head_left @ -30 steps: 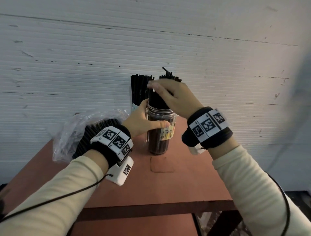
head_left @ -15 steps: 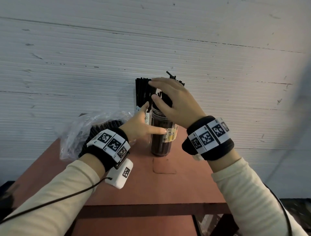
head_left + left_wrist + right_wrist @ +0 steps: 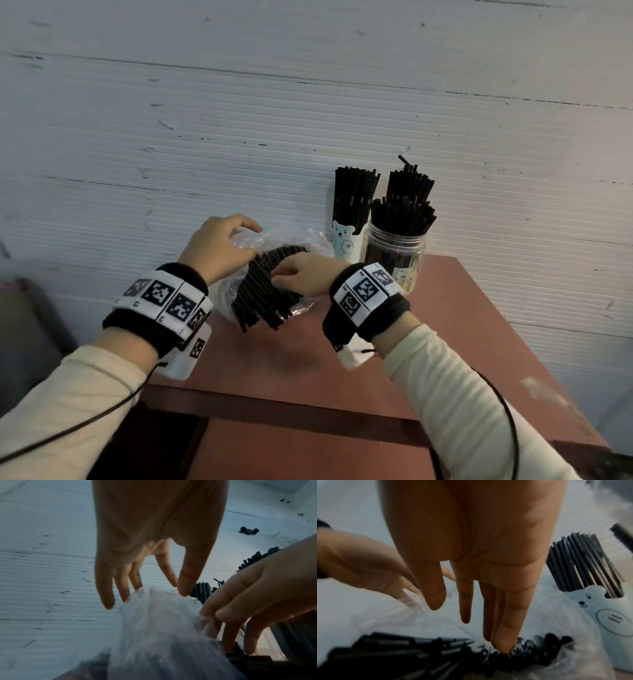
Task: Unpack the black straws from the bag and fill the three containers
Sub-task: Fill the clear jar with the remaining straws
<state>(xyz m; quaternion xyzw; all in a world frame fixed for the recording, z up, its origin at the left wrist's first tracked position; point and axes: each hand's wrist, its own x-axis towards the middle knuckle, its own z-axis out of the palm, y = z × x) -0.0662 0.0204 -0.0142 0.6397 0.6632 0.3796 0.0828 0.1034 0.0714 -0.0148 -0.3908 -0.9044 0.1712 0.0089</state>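
A clear plastic bag [image 3: 301, 240] of black straws [image 3: 263, 291] lies on the brown table [image 3: 342, 359] by the wall. My left hand [image 3: 253, 240] rests its relaxed fingertips on the bag's top [image 3: 154, 628]. My right hand [image 3: 281, 277] reaches into the bag's mouth, straight fingers touching the straws [image 3: 402, 653] without gripping any. To the right stand a white bear cup [image 3: 344, 241] and a clear jar [image 3: 394, 250], both packed with straws. Behind the jar rises another bunch of straws [image 3: 409, 181]; its container is hidden.
A white ribbed wall [image 3: 308, 120] runs right behind the table. The table's right edge [image 3: 479, 308] falls away close beside the jar. Bare tabletop lies in front of the bag, and a cable [image 3: 85, 421] hangs from each wrist.
Both hands left the clear jar and moved left to the bag. The left hand now touches the plastic, and the right hand's fingers are in among the straws. The view swung left.
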